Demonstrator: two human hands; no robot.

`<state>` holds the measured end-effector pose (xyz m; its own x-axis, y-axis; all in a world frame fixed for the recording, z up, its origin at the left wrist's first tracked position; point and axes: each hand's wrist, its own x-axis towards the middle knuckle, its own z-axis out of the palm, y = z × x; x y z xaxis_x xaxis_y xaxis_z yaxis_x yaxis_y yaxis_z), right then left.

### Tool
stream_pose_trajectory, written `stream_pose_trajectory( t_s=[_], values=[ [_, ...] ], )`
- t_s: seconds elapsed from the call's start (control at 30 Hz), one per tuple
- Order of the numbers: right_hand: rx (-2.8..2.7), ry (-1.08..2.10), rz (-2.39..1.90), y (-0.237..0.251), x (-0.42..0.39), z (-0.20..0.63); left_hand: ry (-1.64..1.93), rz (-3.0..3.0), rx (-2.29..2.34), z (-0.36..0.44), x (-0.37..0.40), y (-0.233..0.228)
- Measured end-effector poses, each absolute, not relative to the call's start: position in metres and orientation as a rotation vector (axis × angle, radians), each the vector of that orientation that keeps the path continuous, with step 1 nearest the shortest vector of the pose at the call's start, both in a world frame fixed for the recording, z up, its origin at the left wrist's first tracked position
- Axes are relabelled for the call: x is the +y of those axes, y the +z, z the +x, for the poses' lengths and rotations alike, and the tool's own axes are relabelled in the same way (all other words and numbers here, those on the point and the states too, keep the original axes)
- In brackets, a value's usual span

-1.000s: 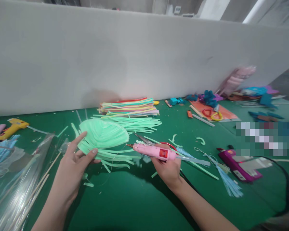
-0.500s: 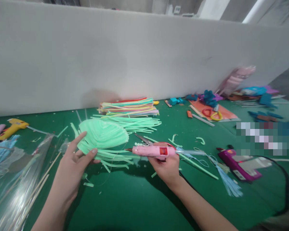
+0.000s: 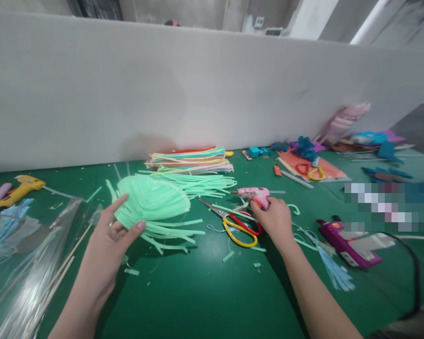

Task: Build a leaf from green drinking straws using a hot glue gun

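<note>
Two bare hands work over a green desk (image 3: pixel 198 292). Near the lower left of the frame, the left hand (image 3: pixel 108 245) has its grip closed on a mint green fan piece (image 3: pixel 151 200) made of thin foam strips, with the thumb on top and the fingers under the edge. Loose strip ends hang out from the fan toward the middle of the frame. Right of the middle, the right hand (image 3: pixel 273 219) holds a pink glue gun (image 3: pixel 254 193) by its handle, and the gun rests low on the desk with its tip pointing to the left. Just beside that hand lie scissors (image 3: pixel 238 226) with red and yellow handles, their blades pointing toward the fan. Behind the fan sits a loose bunch of mint green strips (image 3: pixel 198 181), and behind that a flat stack of colored strips (image 3: pixel 191 159) close to the gray wall (image 3: pixel 162 94). At the left edge there is a yellow glue gun (image 3: pixel 19 188) above some clear plastic wrap (image 3: pixel 31 263) and thin wooden sticks (image 3: pixel 61 268). On the right side lies a purple glue gun (image 3: pixel 346 242) with a black cord (image 3: pixel 415 273). Farther back on the right, a second pair of scissors (image 3: pixel 309 170) rests on an orange sheet (image 3: pixel 328 167).
</note>
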<state>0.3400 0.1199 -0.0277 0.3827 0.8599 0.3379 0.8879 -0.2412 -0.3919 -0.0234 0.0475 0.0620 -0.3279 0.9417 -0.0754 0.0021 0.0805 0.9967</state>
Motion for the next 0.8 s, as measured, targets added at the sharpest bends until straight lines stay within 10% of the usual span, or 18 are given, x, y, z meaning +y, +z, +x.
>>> stream_pose_trajectory(
  t_s=[0.43,0.8],
  values=[
    [-1.490,-0.239,-1.789,-0.004,0.099,0.303,1.330,0.987,1.431,-0.022,0.045,0.066],
    [-1.865,0.893,-1.076,0.017,0.054,0.220,1.242,0.999,1.399,-0.018,0.042,0.068]
  ],
)
